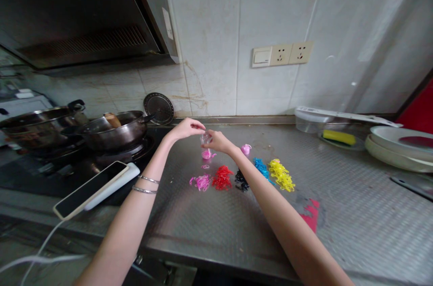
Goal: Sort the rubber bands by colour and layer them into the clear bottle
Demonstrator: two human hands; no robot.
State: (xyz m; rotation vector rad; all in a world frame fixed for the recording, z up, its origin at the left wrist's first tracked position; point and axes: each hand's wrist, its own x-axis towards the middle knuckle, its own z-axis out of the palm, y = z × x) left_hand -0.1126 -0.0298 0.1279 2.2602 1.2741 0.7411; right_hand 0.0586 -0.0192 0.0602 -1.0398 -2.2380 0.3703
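My right hand (pixel 216 140) is closed around a small clear plastic jar (pixel 204 138), held up over the steel counter. At the jar's mouth, the fingers of my left hand (pixel 189 128) come together in a pinch; whatever they grip is too small to make out. Just below the jar lies a little clump of pink bands (pixel 206 154), with a few loose ones nearer me. Sorted heaps of small rubber bands form a row: pink (pixel 202 182), red (pixel 222 177), black (pixel 241 181), blue (pixel 261 168) and yellow (pixel 281 175). My right forearm partly covers the black heap. Behind it sits a pink lid-like piece (pixel 246 149).
Left of the counter (pixel 189 223), pans (pixel 115 130) stand on a gas stove, with a phone-like device (pixel 91 189) and its cable in front. Stacked plates (pixel 402 146), a yellow sponge (pixel 339 137) and a clear box (pixel 311 121) are at the right.
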